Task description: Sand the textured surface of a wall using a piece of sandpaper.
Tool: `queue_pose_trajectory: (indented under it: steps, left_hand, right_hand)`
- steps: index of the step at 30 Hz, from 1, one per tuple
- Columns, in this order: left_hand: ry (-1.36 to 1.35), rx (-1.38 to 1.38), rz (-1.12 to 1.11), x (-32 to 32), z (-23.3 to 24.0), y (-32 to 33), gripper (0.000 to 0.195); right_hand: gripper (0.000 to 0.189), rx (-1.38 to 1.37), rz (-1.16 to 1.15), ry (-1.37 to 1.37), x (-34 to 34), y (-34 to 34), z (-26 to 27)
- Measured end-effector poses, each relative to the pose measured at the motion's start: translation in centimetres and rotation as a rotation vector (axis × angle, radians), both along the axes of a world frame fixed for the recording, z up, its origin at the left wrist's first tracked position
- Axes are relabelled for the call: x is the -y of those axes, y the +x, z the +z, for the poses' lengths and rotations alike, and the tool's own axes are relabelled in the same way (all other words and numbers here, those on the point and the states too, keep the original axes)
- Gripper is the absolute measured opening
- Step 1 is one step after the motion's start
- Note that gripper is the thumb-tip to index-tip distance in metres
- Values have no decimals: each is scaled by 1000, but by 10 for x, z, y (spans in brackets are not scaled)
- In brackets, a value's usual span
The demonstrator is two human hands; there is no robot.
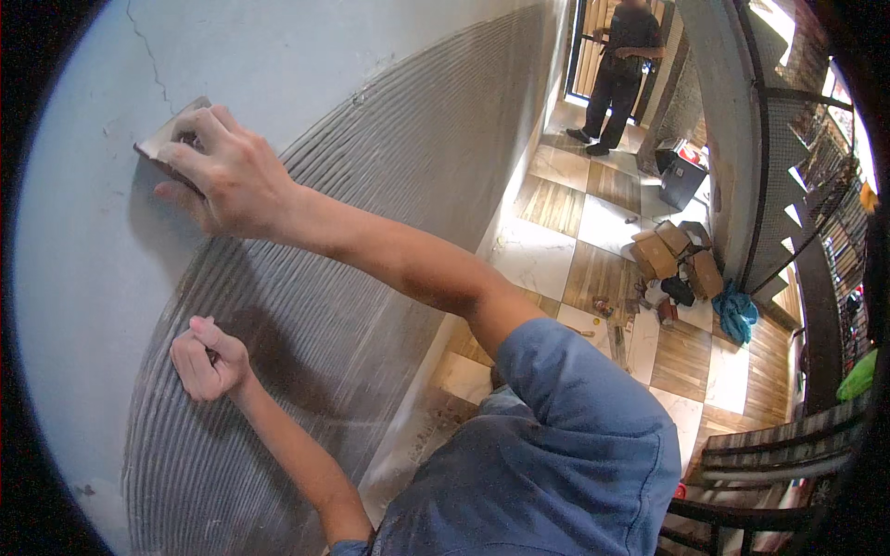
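Note:
My right hand grips a flat, pale, rectangular piece with a dark edge. It could be a scraper or a sanding pad; I cannot tell which. The piece is against or very near the smooth pale wall, just above the curved top edge of a grey ridged wall section. Nearer to me, my left hand is curled into a fist in front of the ridges. No object shows in it, and its palm is hidden. A thin crack runs down the wall above the right hand.
A person stands by a barred door. On the checkered tile floor lie cardboard boxes, a blue plastic bag, a dark bin and small loose items. Dark railings stand at the lower right.

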State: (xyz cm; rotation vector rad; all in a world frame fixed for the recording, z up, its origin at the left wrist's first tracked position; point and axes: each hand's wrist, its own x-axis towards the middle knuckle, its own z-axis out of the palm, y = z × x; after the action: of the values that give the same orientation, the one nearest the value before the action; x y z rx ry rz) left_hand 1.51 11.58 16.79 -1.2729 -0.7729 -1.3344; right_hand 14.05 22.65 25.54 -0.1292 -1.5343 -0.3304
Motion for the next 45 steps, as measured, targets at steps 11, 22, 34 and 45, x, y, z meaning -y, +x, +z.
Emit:
queue_pose_trajectory:
  steps: [11,22,34,45]
  left_hand:
    - [-27,-39,7,4,-5,-12,35]
    - [1,-41,12,3,0,-10,44]
    - [-35,-28,-4,4,-6,-11,44]
    - [-19,-58,7,3,-4,-14,44]
  right_hand:
    - [99,242,-152,-48,6,-12,-15]
    - [72,180,-166,-57,10,-36,-15]
    - [82,184,-182,-72,9,-40,-20]
    - [84,185,-160,-84,13,-39,-20]
